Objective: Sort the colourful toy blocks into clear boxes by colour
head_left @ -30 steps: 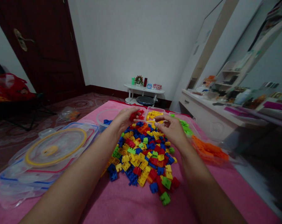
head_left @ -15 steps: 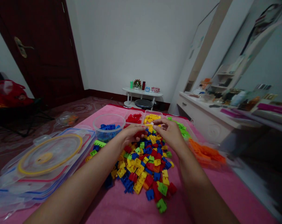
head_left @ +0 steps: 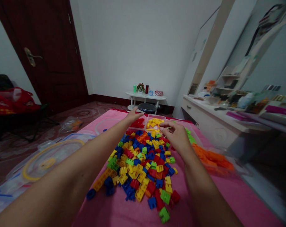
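Observation:
My left hand (head_left: 134, 116) reaches over the clear box of red bricks (head_left: 138, 123), its visible fingers stretched apart; part of the hand is turned away from view. My right hand (head_left: 174, 134) hovers by the front right of the clear box of yellow bricks (head_left: 154, 121), thumb and index finger curved with a gap between them. Nothing shows clearly in either hand. Below both lies a mixed pile of toy building bricks (head_left: 143, 164) in blue, yellow, red, green and orange. My left forearm hides most of the round tub (head_left: 104, 124).
Orange bricks (head_left: 211, 157) fill a box on the right, with green bricks (head_left: 190, 135) behind it. Clear lids (head_left: 48, 162) are stacked at the left of the pink cloth (head_left: 114, 211). A white dresser (head_left: 211, 116) stands along the right side.
My left hand has moved forward from beside the right hand to over the red box. My right hand has shifted slightly right, away from the pile's centre. The view has tilted slightly.

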### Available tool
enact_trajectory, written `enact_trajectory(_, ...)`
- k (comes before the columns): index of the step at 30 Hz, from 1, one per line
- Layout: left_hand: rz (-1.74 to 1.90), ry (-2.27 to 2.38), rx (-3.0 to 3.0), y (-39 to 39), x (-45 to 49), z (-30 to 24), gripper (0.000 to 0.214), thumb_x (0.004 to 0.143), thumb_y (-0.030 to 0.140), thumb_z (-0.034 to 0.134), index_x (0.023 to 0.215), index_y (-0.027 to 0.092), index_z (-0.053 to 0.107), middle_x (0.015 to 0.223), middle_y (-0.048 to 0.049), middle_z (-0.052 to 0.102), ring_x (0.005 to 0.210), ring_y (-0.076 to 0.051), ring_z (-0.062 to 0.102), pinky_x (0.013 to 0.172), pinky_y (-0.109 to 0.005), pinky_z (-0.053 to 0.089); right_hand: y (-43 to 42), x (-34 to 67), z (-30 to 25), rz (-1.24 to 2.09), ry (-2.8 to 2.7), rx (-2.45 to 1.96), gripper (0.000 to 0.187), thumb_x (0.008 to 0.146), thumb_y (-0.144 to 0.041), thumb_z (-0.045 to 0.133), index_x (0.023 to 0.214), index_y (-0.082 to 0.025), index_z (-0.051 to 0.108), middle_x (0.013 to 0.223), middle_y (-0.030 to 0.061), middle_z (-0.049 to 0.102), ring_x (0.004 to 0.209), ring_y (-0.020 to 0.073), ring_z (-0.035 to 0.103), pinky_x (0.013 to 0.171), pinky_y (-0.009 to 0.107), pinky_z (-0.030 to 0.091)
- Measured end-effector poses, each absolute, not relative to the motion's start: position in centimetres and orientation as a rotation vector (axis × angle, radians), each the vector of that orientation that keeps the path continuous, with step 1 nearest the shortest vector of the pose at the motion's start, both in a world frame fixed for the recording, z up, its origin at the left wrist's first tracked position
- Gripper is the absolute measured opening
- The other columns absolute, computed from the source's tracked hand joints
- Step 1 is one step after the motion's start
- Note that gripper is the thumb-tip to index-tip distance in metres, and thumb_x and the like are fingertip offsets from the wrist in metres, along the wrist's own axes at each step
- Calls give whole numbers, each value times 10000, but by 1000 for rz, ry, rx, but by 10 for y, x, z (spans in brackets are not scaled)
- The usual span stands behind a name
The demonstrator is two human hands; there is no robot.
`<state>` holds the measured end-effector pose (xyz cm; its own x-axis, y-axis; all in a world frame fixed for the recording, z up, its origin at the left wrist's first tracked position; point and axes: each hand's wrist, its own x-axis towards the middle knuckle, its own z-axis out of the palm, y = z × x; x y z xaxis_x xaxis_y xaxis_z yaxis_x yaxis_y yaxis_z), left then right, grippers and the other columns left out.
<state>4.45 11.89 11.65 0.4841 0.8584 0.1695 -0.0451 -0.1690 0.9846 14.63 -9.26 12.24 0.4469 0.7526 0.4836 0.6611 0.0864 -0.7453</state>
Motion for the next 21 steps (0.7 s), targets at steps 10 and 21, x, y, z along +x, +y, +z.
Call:
enact_trajectory(10, 696, 702, 2706, 36, 10, 49, 466, 839, 378, 503, 1251, 164, 544, 1378, -146, 430, 1295, -282, 363, 1075, -409, 279, -70, 148, 57, -89, -1696, -1863, 631, 726, -86, 496, 1349, -169, 438, 1418, 103, 413, 1323, 217, 329, 1109, 408, 242)
enact_trajectory(21, 874, 548, 2656, 36, 0, 37, 240, 825, 328, 549, 986, 180, 649, 1006, -76, 650, 975, -217, 574, 888, -347, 429, -77, 156, 75, -274, -1547, -2022, 196, 697, -121, 561, 826, -209, 679, 917, 29, 679, 935, 192, 569, 849, 296, 404)
